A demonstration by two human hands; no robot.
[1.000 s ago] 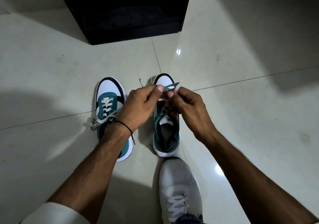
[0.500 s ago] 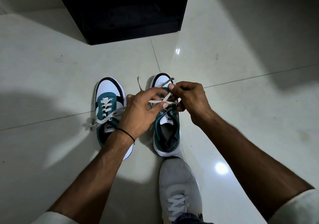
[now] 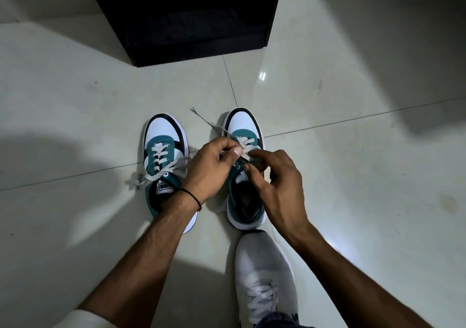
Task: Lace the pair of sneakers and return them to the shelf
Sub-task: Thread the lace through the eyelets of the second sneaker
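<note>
Two white, teal and black sneakers stand side by side on the tiled floor, toes pointing away from me. The left sneaker (image 3: 164,156) is laced, its lace ends trailing to the left. Over the right sneaker (image 3: 245,128) both my hands work a white lace (image 3: 245,143). My left hand (image 3: 214,166) pinches the lace between thumb and fingers above the tongue. My right hand (image 3: 274,178) sits lower over the shoe's opening, thumb and forefinger pinched at the lace near an eyelet. One loose lace end (image 3: 201,117) trails off past the toe.
A black open shelf unit (image 3: 186,17) stands on the floor straight ahead, beyond the sneakers. My own grey shoe (image 3: 264,274) rests just behind the right sneaker. Pale glossy tiles (image 3: 353,176) spread out on both sides.
Both hands have dropped from above the toe to lower over the right sneaker's eyelets. The lace, earlier held stretched between them, now lies crossed over the tongue.
</note>
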